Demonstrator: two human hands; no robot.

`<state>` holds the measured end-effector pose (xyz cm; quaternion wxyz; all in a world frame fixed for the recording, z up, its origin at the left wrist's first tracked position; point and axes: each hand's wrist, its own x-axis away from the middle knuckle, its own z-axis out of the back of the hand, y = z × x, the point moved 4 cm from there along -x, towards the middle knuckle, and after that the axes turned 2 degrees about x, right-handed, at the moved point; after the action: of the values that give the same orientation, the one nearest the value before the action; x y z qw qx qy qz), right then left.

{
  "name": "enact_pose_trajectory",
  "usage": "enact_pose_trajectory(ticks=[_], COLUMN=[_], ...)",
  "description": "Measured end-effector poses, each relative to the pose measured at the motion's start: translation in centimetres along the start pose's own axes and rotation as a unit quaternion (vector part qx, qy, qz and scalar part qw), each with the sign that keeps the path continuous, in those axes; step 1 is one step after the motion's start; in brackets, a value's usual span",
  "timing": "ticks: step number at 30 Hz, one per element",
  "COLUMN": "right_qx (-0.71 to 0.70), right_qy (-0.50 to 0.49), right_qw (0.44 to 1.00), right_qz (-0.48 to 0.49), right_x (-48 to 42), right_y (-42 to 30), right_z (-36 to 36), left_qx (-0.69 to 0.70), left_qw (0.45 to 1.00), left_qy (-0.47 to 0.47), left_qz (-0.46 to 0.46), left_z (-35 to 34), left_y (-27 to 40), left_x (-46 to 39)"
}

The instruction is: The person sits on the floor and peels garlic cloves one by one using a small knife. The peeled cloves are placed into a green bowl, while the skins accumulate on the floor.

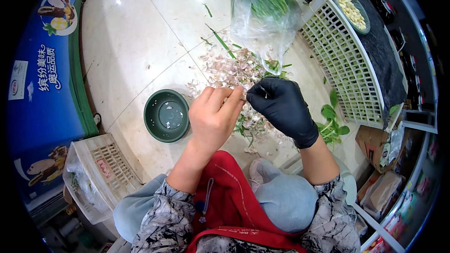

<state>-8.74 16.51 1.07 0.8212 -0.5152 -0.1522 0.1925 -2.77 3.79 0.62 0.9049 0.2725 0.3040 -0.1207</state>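
Note:
My bare left hand (215,114) and my right hand (283,107), in a black glove, meet at the fingertips above a heap of garlic skins (232,68) on the tiled floor. Between the left thumb and fingers is a small pale piece, probably a garlic clove (244,96), mostly hidden. The gloved fingertips are pinched together right beside it; whether they grip it or a bit of skin cannot be told. Left of my left hand stands a dark green plastic bowl (166,116) with a few scraps inside. Peeled garlic cloves (351,11) lie in a green dish at the upper right.
A clear plastic bag of green stalks (263,3) lies beyond the skins. At the right stands a white plastic crate (341,56) with a dark cloth on top, leafy greens (330,119) beside it. Another white crate (112,165) and a blue freezer (45,63) are at the left.

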Motion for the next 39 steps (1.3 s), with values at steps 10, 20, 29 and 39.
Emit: enact_pose_trajectory(ticks=[10, 20, 29, 39], right_qx=[-0.114, -0.036, 0.071, 0.066], right_qy=[-0.023, 0.027, 0.028, 0.029], right_qw=[0.992, 0.998, 0.995, 0.995], right_qz=[-0.041, 0.046, 0.068, 0.069], right_x=[-0.6, -0.5, 0.0, 0.1], right_y=[2.4, 0.4, -1.1, -1.3], right_z=[-0.6, 1.2, 0.1, 0.2], left_qx=[0.22, 0.264, 0.075, 0.066], left_qw=[0.957, 0.936, 0.997, 0.998], left_qy=[-0.046, -0.062, -0.015, -0.006], left_qz=[0.185, 0.224, 0.02, 0.008], left_z=[0.3, 0.3, 0.5, 0.5], left_y=[-0.4, -1.5, -0.4, -0.4], left_x=[0.1, 0.5, -0.2, -0.2])
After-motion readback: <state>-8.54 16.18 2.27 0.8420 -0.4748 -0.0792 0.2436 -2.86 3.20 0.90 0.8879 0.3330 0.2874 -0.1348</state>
